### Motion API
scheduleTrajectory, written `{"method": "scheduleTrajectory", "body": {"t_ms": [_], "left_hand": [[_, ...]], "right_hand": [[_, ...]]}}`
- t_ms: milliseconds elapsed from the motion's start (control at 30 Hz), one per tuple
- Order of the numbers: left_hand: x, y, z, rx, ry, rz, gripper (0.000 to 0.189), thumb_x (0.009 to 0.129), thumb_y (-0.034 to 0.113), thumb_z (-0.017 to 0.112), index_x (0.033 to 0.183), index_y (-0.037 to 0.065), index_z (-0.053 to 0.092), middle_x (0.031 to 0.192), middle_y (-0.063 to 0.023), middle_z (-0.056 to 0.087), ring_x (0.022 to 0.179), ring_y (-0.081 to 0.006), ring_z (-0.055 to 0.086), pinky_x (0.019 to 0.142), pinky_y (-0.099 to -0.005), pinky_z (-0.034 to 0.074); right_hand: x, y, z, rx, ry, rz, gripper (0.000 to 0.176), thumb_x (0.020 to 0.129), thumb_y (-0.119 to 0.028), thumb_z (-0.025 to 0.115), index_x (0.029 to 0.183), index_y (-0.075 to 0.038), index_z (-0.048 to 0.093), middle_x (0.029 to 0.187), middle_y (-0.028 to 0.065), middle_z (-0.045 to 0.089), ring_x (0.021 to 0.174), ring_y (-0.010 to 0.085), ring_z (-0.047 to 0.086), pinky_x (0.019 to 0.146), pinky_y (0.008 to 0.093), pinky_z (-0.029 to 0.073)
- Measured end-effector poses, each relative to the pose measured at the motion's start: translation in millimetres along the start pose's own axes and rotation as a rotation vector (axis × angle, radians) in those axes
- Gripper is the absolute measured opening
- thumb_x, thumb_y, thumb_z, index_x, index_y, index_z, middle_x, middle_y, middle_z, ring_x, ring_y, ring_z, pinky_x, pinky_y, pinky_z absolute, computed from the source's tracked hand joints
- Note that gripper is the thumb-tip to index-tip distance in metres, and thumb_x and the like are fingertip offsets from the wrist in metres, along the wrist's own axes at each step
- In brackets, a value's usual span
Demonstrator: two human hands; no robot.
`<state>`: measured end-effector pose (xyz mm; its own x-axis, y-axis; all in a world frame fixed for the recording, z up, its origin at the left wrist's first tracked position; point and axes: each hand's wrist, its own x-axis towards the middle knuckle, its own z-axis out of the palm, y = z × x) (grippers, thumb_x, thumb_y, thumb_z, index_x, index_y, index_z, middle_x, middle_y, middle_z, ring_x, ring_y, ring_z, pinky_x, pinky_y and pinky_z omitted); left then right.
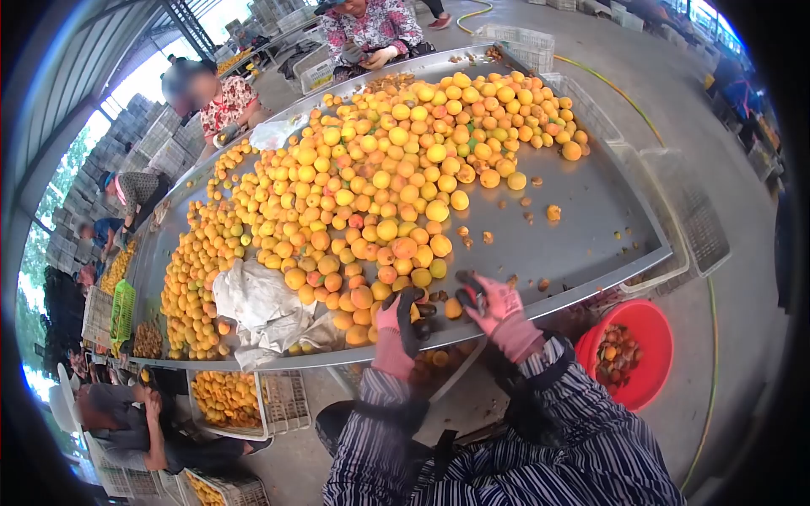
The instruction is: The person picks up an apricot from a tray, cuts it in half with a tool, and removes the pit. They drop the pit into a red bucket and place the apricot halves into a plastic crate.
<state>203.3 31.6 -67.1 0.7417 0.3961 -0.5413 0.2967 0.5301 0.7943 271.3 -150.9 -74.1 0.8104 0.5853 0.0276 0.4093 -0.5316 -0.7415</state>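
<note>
A green crate (123,309) stands at the far left; its contents cannot be made out. Below the table edge, a white crate (283,403) holds orange fruit. The metal table (582,219) has a raised rim and carries the fruit pile (380,169), heaped over its left and centre. A white cloth (257,308) lies on the pile near the front edge. On the floor at the right, a red bucket (654,333) contains fruit scraps. The left hand (396,325), gloved, is curled around a single fruit (415,313) at the table's front rim. The right hand (499,314), gloved, is just beside it, fingers closed on a small dark object (467,293) of undeterminable type.
</note>
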Motion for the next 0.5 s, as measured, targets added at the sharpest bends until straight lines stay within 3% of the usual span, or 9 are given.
{"method": "scheduleTrajectory", "body": {"t_ms": [67,100,167,200,267,300,367,433,500], "left_hand": [[-21,-2,-9,0.319,-0.161,0.288,0.027,0.087,0.026,0.055,0.104,0.005,0.058,0.09,-0.0063,0.062,0.077,-0.0187,0.062,0.056,-0.0271,0.05],[-25,-4,-20,0.314,-0.164,0.291,0.027,0.087,0.026,0.055,0.104,0.005,0.058,0.09,-0.0063,0.062,0.077,-0.0187,0.062,0.056,-0.0271,0.05],[-32,-4,-44,0.289,-0.385,-0.059,0.032,0.08,0.02,0.059,0.107,0.004,0.057,0.102,-0.0096,0.061,0.087,-0.0233,0.062,0.065,-0.0312,0.051],[-43,-3,-45,0.284,-0.383,-0.056,0.032,0.08,0.02,0.059,0.107,0.004,0.057,0.102,-0.0096,0.061,0.087,-0.0233,0.062,0.065,-0.0312,0.051],[-73,4,-46,0.885,-0.688,0.913,0.038,0.074,0.018,0.062,0.108,0.003,0.056,0.102,-0.0133,0.06,0.089,-0.0298,0.061,0.076,-0.0368,0.049],[-82,7,-45,0.886,-0.682,0.92,0.038,0.074,0.018,0.062,0.108,0.003,0.056,0.102,-0.0133,0.06,0.089,-0.0298,0.061,0.076,-0.0368,0.049],[-96,6,-49,0.981,-0.55,0.947,0.048,0.062,-0.004,0.067,0.109,0.004,0.057,0.097,-0.0175,0.057,0.088,-0.032,0.057,0.071,-0.0374,0.049],[-88,-19,-78,1.009,-0.537,0.795,0.047,0.065,0.0,0.066,0.111,0.007,0.056,0.102,-0.0157,0.057,0.094,-0.031,0.056,0.08,-0.0366,0.047],[-87,-29,-85,0.715,-0.368,0.377,0.044,0.071,0.004,0.064,0.113,0.008,0.054,0.106,-0.0125,0.058,0.096,-0.0285,0.056,0.087,-0.0331,0.045]], "right_hand": [[11,4,-10,-0.157,0.235,-0.037,0.038,0.076,-0.024,0.063,0.112,-0.014,0.056,0.101,0.0109,0.058,0.099,0.0302,0.055,0.088,0.041,0.043],[17,4,-13,-0.162,0.236,-0.039,0.038,0.076,-0.024,0.063,0.112,-0.014,0.056,0.101,0.0109,0.058,0.099,0.0302,0.055,0.088,0.041,0.043],[32,1,-18,-0.279,0.308,-0.121,0.029,0.077,-0.024,0.062,0.105,-0.015,0.058,0.1,0.0105,0.058,0.099,0.0288,0.055,0.088,0.0413,0.042],[43,3,-17,-0.281,0.203,-0.046,0.028,0.078,-0.025,0.06,0.104,-0.015,0.058,0.101,0.0102,0.059,0.098,0.0276,0.057,0.086,0.0413,0.043],[57,-2,-11,-0.312,0.078,0.001,0.027,0.08,-0.025,0.058,0.104,-0.015,0.057,0.101,0.01,0.059,0.097,0.0276,0.058,0.084,0.0418,0.044],[65,-8,-7,-0.34,-0.044,0.053,0.026,0.081,-0.024,0.056,0.105,-0.014,0.057,0.102,0.0097,0.059,0.096,0.0276,0.059,0.083,0.0422,0.045],[78,-16,5,-0.44,-0.13,0.063,0.029,0.082,-0.024,0.054,0.109,-0.013,0.054,0.105,0.0107,0.059,0.094,0.028,0.06,0.08,0.0423,0.046],[90,-11,29,-0.595,-0.147,0.045,0.044,0.075,-0.028,0.063,0.113,-0.01,0.05,0.1,0.0138,0.059,0.092,0.0296,0.06,0.08,0.0405,0.047],[93,-17,34,-0.627,-0.13,0.061,0.048,0.073,-0.029,0.065,0.114,-0.009,0.048,0.102,0.0137,0.058,0.092,0.0298,0.061,0.078,0.0403,0.047]]}}
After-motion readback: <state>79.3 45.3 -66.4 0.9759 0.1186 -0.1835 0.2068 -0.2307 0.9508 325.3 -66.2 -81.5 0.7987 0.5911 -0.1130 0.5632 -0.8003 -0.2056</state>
